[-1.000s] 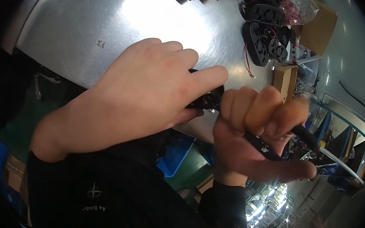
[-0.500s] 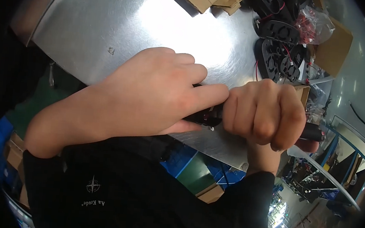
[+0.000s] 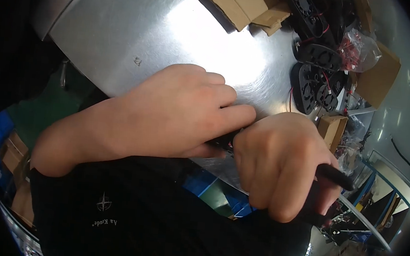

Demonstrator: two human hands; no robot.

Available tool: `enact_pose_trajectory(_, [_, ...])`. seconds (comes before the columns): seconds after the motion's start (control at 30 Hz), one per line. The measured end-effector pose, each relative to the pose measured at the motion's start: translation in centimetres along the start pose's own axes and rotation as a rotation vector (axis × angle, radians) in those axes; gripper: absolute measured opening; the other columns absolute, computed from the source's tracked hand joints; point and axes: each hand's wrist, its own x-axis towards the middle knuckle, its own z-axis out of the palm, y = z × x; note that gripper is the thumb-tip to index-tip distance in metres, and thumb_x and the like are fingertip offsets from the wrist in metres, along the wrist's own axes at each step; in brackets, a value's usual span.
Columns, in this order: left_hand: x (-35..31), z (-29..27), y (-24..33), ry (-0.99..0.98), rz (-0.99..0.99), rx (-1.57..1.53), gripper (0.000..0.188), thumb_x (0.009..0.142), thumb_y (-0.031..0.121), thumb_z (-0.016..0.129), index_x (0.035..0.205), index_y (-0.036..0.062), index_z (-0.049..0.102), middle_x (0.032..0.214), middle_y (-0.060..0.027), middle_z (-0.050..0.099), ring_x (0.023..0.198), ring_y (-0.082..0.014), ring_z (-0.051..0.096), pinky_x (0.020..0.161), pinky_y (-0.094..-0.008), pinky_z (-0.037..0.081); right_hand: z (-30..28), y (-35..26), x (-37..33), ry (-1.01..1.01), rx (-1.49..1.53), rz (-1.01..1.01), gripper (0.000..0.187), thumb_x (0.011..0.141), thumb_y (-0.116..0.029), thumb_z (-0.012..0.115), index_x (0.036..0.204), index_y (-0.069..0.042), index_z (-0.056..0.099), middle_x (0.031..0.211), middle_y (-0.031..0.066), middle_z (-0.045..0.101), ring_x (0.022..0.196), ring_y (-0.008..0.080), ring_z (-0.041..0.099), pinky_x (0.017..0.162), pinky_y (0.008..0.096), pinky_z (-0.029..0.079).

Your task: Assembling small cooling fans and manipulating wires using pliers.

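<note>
My left hand (image 3: 187,110) is closed over a small black part (image 3: 222,141), mostly hidden between the thumb and curled fingers. Pressed close to it, my right hand (image 3: 277,158) makes a fist around a black-handled hand tool (image 3: 337,177). Two dark handle ends stick out past the little-finger side, spread apart like plier handles. The tool's working end is covered by the fingers, so I cannot tell how it meets the black part. Both hands are over the near edge of the metal table (image 3: 116,29).
Black fan housings (image 3: 319,57) with red wires are piled at the table's right side. Beside them lie a clear bag of red parts (image 3: 358,51) and an open cardboard flap (image 3: 380,74). A cardboard box (image 3: 238,5) stands at the far edge. Blue bins lie below the table.
My right hand has turned and moved lower and nearer to me, and the tool's handles now show spread apart. My left hand keeps its hold. The view has shifted slightly.
</note>
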Motion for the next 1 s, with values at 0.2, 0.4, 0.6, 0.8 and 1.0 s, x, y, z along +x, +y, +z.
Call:
enact_pose_trajectory(0.2, [0.6,-0.1,-0.2,-0.017,0.032,0.017,0.049,0.079,0.034,0.087,0.113,0.0109,0.061,0.089,-0.0069,0.065,0.087,-0.0273,0.068,0.076,-0.0403,0.055,4.1,0.6,-0.7,0.457,-0.302,-0.112,0.055,0.099,-0.054,0.065,0.08,-0.003,0.065,0.066,0.0044,0.05,0.048,0.0182,0.053,0.038,0.0301,0.032])
enact_pose_trajectory(0.4, [0.4,0.4,0.1,0.022,0.042,0.078,0.051,0.08,0.035,0.087,0.116,0.0122,0.061,0.089,-0.0064,0.061,0.085,-0.0273,0.066,0.073,-0.0413,0.054,10.5,1.6,-0.3,1.324,-0.848,-0.349,0.07,0.089,-0.072,0.072,0.122,-0.014,0.05,0.084,0.0001,0.046,0.063,0.0122,0.045,0.058,0.029,0.036])
enact_pose_trajectory(0.6, [0.5,0.7,0.4,0.053,0.016,0.107,0.049,0.081,0.032,0.086,0.119,0.013,0.061,0.089,-0.0066,0.062,0.086,-0.0276,0.065,0.073,-0.0407,0.054,10.7,4.6,1.4,1.564,-0.955,-0.401,0.087,0.085,-0.088,0.057,0.128,-0.013,0.049,0.089,0.0022,0.044,0.068,0.0142,0.043,0.066,0.0338,0.036])
enact_pose_trajectory(0.8, [0.2,0.9,0.4,0.081,0.016,0.162,0.048,0.081,0.032,0.086,0.115,0.013,0.058,0.089,-0.0072,0.063,0.087,-0.0277,0.067,0.074,-0.0399,0.054,10.1,5.0,2.5,1.697,-0.889,-0.411,0.087,0.088,-0.089,0.05,0.125,-0.011,0.049,0.089,0.0037,0.044,0.07,0.0153,0.044,0.066,0.033,0.035])
enact_pose_trajectory(1.0, [0.0,0.8,0.3,0.089,0.03,0.155,0.049,0.08,0.033,0.086,0.112,0.0119,0.056,0.089,-0.0077,0.063,0.087,-0.0283,0.067,0.074,-0.0403,0.054,9.6,5.2,3.1,1.729,-0.952,-0.315,0.088,0.088,-0.091,0.047,0.122,-0.01,0.048,0.086,0.0036,0.043,0.067,0.0152,0.042,0.065,0.0329,0.035])
